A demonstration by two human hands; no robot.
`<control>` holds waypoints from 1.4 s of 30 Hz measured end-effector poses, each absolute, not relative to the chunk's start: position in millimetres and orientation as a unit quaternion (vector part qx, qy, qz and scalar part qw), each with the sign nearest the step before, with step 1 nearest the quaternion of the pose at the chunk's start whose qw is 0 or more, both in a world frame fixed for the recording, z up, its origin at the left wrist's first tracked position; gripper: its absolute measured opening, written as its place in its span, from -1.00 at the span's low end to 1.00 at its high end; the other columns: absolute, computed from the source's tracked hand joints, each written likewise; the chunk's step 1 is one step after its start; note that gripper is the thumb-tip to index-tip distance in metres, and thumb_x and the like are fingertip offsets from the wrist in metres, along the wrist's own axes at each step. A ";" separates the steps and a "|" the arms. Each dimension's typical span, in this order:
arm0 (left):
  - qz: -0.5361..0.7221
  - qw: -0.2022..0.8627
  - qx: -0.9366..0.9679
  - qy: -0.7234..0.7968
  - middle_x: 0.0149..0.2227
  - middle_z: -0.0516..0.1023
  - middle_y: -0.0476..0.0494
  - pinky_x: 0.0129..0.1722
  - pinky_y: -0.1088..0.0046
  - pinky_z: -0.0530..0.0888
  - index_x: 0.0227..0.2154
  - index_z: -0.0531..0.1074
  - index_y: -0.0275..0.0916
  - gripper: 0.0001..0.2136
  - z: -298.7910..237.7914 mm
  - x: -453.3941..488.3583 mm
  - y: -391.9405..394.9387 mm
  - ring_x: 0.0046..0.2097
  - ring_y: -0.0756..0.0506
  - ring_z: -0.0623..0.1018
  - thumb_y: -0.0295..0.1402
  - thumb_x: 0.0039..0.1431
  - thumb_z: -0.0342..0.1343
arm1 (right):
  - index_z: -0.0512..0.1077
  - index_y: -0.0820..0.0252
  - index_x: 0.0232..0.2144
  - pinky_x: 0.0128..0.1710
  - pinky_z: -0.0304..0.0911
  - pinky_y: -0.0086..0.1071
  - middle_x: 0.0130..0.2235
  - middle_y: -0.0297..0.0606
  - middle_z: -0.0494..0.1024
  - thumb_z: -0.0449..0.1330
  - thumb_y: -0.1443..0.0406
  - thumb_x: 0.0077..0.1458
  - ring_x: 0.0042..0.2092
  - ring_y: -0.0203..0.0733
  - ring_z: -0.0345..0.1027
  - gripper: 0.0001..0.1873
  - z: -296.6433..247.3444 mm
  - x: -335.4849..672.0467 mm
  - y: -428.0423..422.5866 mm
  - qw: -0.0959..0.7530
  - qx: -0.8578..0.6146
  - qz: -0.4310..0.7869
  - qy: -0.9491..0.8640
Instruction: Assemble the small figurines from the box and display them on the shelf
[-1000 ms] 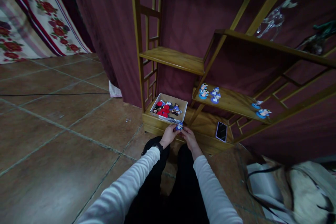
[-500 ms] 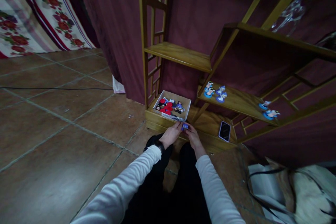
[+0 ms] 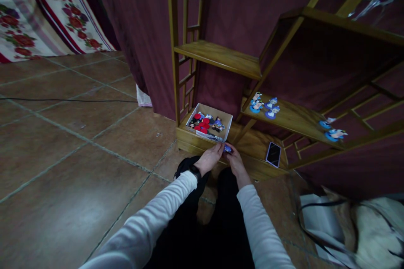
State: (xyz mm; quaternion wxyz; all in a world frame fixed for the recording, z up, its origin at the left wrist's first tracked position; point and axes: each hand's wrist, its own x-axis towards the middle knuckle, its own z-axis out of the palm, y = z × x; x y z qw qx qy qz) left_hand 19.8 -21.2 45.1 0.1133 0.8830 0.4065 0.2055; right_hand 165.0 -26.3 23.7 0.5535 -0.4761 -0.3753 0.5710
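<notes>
A small purple figurine (image 3: 227, 149) is pinched between my two hands, just in front of the box. My left hand (image 3: 212, 157) has its fingers closed at the figurine's left side. From the right, my right hand (image 3: 236, 161) closes on the same figurine; fingers partly cover it. Right behind my hands, an open cardboard box (image 3: 227, 122) holds several small figurines with red, black and purple parts. On the raised shelf to the right stand several purple figurines (image 3: 272, 112) and blue-based figurines (image 3: 256, 106).
The wooden display shelf (image 3: 217, 56) has upright posts and stepped boards. A phone (image 3: 273, 154) lies on its low board. More blue-based figurines (image 3: 336, 135) stand at the raised shelf's right end. A bag (image 3: 375, 227) rests on the floor at lower right. A black cable (image 3: 69, 100) crosses the tiles.
The view has shifted slightly, so the shelf's right side appears farther right. Both hands still hold the purple figurine, which appears turned a little between the fingers.
</notes>
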 end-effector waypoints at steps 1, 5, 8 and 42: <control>0.207 0.112 0.884 0.405 0.16 0.19 -0.45 0.05 0.26 0.32 0.18 -0.01 -0.33 -0.45 44.9 20.1 -21.5 0.12 -0.21 0.34 -0.65 0.08 -0.19 | 0.39 0.06 -0.09 -0.13 0.29 -0.25 -0.10 -0.31 0.50 0.23 0.37 -0.29 -0.13 -0.15 0.35 -0.42 23.5 165.2 -26.2 0.555 -0.476 0.570 -0.374; 0.203 0.104 0.889 0.397 0.17 0.18 -0.44 0.08 0.28 0.29 0.18 -0.02 -0.34 -0.43 45.0 21.3 -22.2 0.15 -0.19 0.31 -0.68 0.05 -0.20 | 0.39 0.05 -0.09 -0.11 0.28 -0.24 -0.12 -0.32 0.50 0.23 0.38 -0.30 -0.14 -0.15 0.35 -0.41 21.6 166.0 -25.4 0.563 -0.471 0.571 -0.368; 0.199 0.096 0.891 0.395 0.17 0.18 -0.44 0.10 0.27 0.28 0.18 -0.01 -0.35 -0.44 46.0 22.1 -22.0 0.16 -0.19 0.29 -0.69 0.07 -0.22 | 0.39 0.06 -0.11 -0.12 0.29 -0.24 -0.14 -0.31 0.51 0.24 0.38 -0.32 -0.15 -0.15 0.35 -0.42 21.2 166.0 -25.0 0.565 -0.468 0.574 -0.363; 0.352 0.265 0.792 0.422 -0.01 0.41 -0.24 0.01 0.32 0.36 -0.04 0.34 -0.25 -0.68 43.1 22.2 -7.3 0.00 -0.14 0.43 -0.45 0.12 -0.02 | 0.43 0.12 -0.17 -0.20 0.31 -0.29 -0.29 -0.29 0.56 0.32 0.31 -0.32 -0.24 -0.18 0.40 -0.47 24.8 166.6 -25.1 0.564 -0.452 0.594 -0.353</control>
